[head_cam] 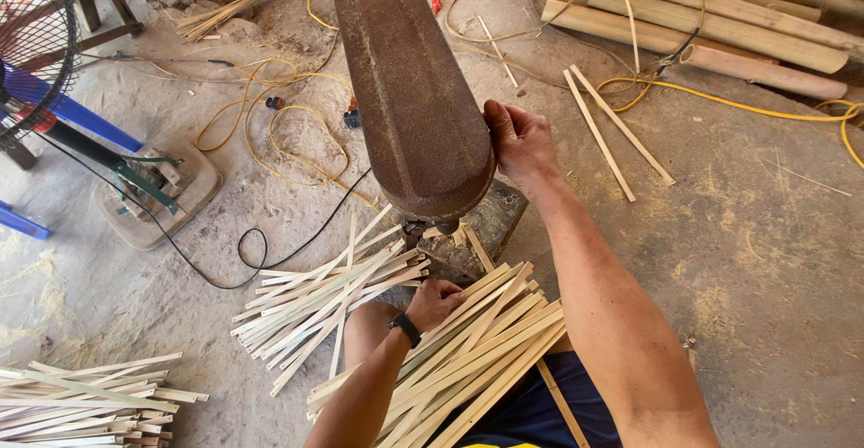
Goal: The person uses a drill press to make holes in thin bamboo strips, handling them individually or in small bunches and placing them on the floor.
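L hand [434, 304]: fingers curled shut on bamboo strips [477, 340] lying across lap, just below rusty machine housing [409, 88]. R hand [517, 142]: fingers wrapped on housing's right edge. Loose strip pile [324, 299] on floor left of knee; another pile [81, 403] at bottom left. No containers seen.

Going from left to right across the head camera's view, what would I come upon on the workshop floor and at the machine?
Electric fan → yellow cable loops → rusty machine housing → right hand on the housing's edge → two loose slats → bamboo poles. The left hand grips a bamboo strip below the housing.
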